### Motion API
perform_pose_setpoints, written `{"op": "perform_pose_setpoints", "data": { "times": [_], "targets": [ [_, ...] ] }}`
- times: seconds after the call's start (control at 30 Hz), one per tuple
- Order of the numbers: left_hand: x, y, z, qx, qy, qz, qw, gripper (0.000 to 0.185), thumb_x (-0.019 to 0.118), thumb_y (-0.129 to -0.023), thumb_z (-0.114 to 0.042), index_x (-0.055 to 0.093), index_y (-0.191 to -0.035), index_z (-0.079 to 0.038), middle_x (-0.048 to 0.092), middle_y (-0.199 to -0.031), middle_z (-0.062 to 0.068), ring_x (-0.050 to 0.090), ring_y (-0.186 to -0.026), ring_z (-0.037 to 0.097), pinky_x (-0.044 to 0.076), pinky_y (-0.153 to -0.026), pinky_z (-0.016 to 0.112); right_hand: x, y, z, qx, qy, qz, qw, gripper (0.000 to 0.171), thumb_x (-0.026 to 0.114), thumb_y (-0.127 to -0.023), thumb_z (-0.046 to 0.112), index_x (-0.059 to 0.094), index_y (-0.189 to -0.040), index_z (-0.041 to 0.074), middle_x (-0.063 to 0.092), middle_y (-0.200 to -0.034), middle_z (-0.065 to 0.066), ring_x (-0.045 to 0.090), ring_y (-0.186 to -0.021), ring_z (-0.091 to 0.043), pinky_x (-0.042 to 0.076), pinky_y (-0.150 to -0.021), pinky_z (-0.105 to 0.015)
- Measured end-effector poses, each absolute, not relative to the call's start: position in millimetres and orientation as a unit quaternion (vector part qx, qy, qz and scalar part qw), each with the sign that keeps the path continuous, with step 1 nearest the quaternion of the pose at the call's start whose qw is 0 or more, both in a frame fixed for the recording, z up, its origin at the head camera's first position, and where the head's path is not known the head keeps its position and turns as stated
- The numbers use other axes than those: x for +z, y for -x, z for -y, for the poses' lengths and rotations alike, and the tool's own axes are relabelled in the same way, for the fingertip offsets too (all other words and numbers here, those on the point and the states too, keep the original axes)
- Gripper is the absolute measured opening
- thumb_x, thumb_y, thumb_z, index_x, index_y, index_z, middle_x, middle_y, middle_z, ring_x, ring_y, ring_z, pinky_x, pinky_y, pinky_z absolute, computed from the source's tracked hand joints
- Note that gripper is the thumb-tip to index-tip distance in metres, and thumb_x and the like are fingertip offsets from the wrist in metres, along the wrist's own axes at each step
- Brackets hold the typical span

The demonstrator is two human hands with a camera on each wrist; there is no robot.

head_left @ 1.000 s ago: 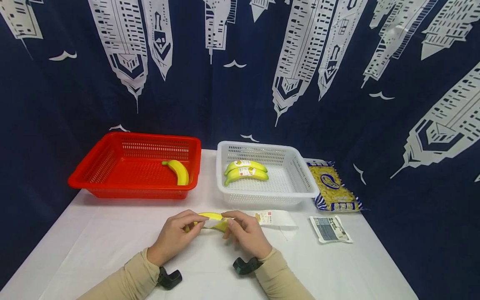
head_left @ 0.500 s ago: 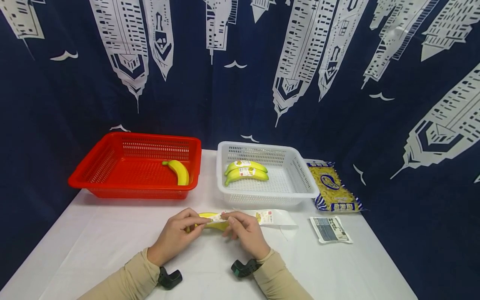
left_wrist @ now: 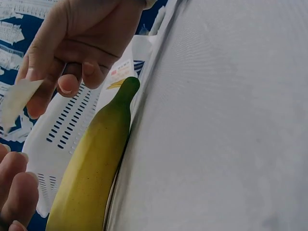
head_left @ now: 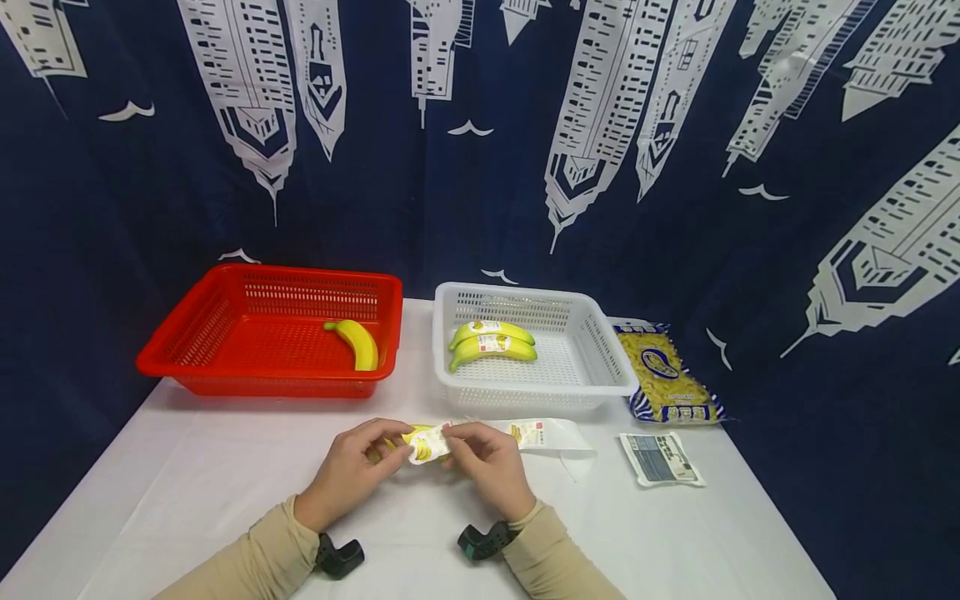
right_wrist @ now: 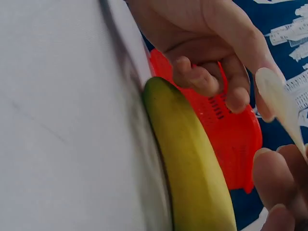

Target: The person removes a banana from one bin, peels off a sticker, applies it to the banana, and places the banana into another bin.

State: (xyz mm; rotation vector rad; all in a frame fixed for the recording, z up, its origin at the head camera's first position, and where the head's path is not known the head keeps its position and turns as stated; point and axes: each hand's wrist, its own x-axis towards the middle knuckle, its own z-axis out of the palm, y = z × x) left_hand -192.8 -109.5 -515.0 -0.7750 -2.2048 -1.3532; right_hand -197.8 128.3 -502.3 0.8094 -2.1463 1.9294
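A banana (left_wrist: pixel 91 163) lies on the white table, partly hidden in the head view by the hands and a label. My right hand (head_left: pixel 497 471) pinches one end of this white banana-printed sticker label (head_left: pixel 429 445) between thumb and forefinger. The label hangs tilted above the banana, its printed face towards the head camera. My left hand (head_left: pixel 351 467) is at the label's other end, thumb and forefinger spread; contact with the label is unclear. Neither hand grips the banana. A strip of labels on backing paper (head_left: pixel 566 435) lies to the right, partly behind my right hand.
A red basket (head_left: pixel 262 387) at the back left holds one banana (head_left: pixel 358 343). The white basket (head_left: pixel 525 392) beside it holds two labelled bananas (head_left: pixel 493 347). Further right lie a yellow pasta bag (head_left: pixel 667 375) and a small white-and-grey packet (head_left: pixel 662 458).
The label, earlier showing its plain back and stretched between both hands, now turns its printed face up and tilts down to the left. My left thumb and forefinger have parted.
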Motion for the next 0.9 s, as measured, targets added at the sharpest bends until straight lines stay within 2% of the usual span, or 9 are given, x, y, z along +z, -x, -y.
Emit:
{"op": "perform_pose_setpoints", "data": {
  "times": [0.13, 0.23, 0.43, 0.57, 0.73, 0.8, 0.9],
  "targets": [
    [-515.4, 192.8, 108.6, -0.507, 0.271, 0.794, 0.201, 0.029, 0.084, -0.085, -0.009, 0.072, -0.11, -0.017, 0.071, -0.082, -0.01, 0.06, -0.067, 0.001, 0.05, -0.057, 0.021, -504.2, 195.5, -123.4, 0.643, -0.283, 0.709, 0.06, 0.033, 0.067, -0.098, 0.001, 0.063, -0.13, -0.004, 0.072, -0.101, -0.027, 0.072, -0.071, -0.04, 0.061, -0.062, -0.036],
    [-515.7, 192.7, 108.1, -0.501, 0.273, 0.794, 0.212, 0.027, 0.085, -0.084, -0.007, 0.074, -0.106, -0.018, 0.07, -0.079, -0.012, 0.059, -0.066, -0.001, 0.048, -0.056, 0.02, -504.4, 194.0, -120.8, 0.646, -0.28, 0.708, 0.059, 0.043, 0.067, -0.098, 0.0, 0.057, -0.139, -0.003, 0.073, -0.099, -0.027, 0.073, -0.072, -0.04, 0.06, -0.062, -0.035],
    [-515.8, 193.1, 107.9, -0.485, 0.262, 0.796, 0.25, 0.027, 0.086, -0.081, -0.005, 0.076, -0.102, -0.019, 0.067, -0.078, -0.014, 0.054, -0.065, -0.001, 0.047, -0.056, 0.018, -503.7, 193.1, -118.2, 0.629, -0.253, 0.733, 0.058, 0.03, 0.069, -0.098, 0.005, 0.066, -0.126, -0.002, 0.075, -0.105, -0.02, 0.074, -0.081, -0.041, 0.063, -0.069, -0.036],
    [-514.6, 193.1, 107.7, -0.484, 0.247, 0.798, 0.262, 0.03, 0.087, -0.079, -0.003, 0.077, -0.104, -0.016, 0.071, -0.08, -0.011, 0.054, -0.065, -0.001, 0.046, -0.057, 0.016, -499.5, 190.4, -115.6, 0.615, -0.232, 0.751, 0.062, 0.033, 0.068, -0.097, -0.001, 0.063, -0.129, -0.006, 0.076, -0.103, -0.021, 0.073, -0.08, -0.045, 0.061, -0.069, -0.027],
    [-512.8, 193.0, 108.1, -0.485, 0.234, 0.802, 0.259, 0.027, 0.088, -0.079, -0.004, 0.077, -0.099, -0.018, 0.073, -0.082, -0.012, 0.057, -0.066, -0.001, 0.048, -0.059, 0.017, -500.3, 190.9, -113.7, 0.606, -0.228, 0.759, 0.072, 0.027, 0.069, -0.096, -0.002, 0.066, -0.123, -0.004, 0.076, -0.1, -0.019, 0.073, -0.08, -0.045, 0.062, -0.07, -0.03],
    [-512.9, 193.0, 108.5, -0.486, 0.234, 0.803, 0.255, 0.026, 0.088, -0.079, -0.005, 0.076, -0.097, -0.02, 0.071, -0.082, -0.014, 0.056, -0.066, 0.0, 0.048, -0.059, 0.018, -504.5, 193.0, -113.7, 0.606, -0.235, 0.755, 0.083, 0.028, 0.07, -0.095, 0.0, 0.066, -0.123, 0.0, 0.077, -0.099, -0.017, 0.074, -0.078, -0.043, 0.061, -0.067, -0.031],
    [-512.9, 193.0, 109.1, -0.483, 0.239, 0.804, 0.253, 0.026, 0.087, -0.08, -0.005, 0.075, -0.096, -0.022, 0.07, -0.083, -0.015, 0.056, -0.068, 0.0, 0.048, -0.06, 0.018, -504.6, 192.8, -113.2, 0.599, -0.235, 0.759, 0.102, 0.037, 0.072, -0.095, 0.002, 0.063, -0.13, 0.003, 0.078, -0.097, -0.014, 0.074, -0.074, -0.04, 0.056, -0.06, -0.023]
  ]
}}
